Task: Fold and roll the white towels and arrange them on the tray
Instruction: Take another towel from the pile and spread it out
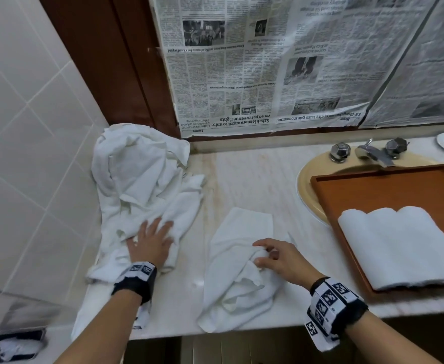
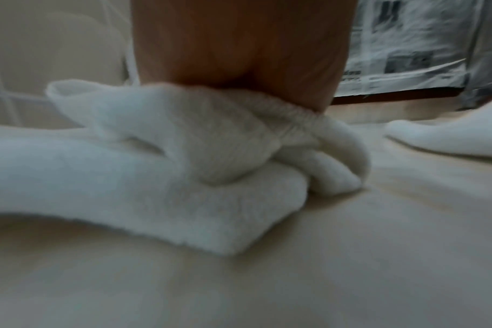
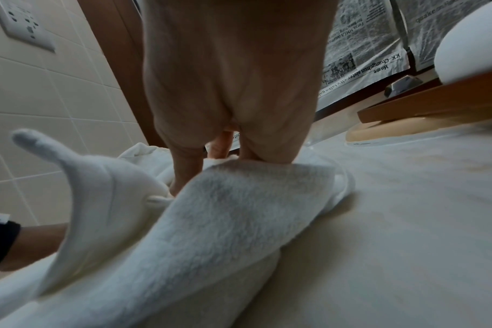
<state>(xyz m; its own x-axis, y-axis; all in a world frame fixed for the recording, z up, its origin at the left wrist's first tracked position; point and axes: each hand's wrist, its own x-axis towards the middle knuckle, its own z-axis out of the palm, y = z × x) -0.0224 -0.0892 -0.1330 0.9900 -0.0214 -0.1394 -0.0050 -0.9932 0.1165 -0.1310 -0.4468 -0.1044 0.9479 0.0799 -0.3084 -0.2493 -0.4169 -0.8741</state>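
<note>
A loose pile of white towels [image 1: 142, 174] lies at the left of the marble counter [image 1: 247, 174]. My left hand [image 1: 150, 232] presses flat on its near part, fingers spread; the left wrist view shows the palm [image 2: 239, 55] on bunched cloth [image 2: 155, 177]. One crumpled white towel [image 1: 239, 232] lies at the centre. My right hand [image 1: 264, 254] pinches a fold of it with curled fingers [image 3: 183, 173], the cloth [image 3: 225, 222] running back under the wrist. On the right, rolled white towels [image 1: 399, 245] lie side by side on a brown wooden tray [image 1: 328, 195].
The tray rests over a beige sink [image 1: 305, 185] with a chrome faucet [image 1: 370, 151] behind it. Newspaper [image 1: 268, 61] covers the back wall. A tiled wall [image 1: 18, 127] closes the left side. A black dish [image 1: 16, 348] sits low at the left, below the counter's front edge.
</note>
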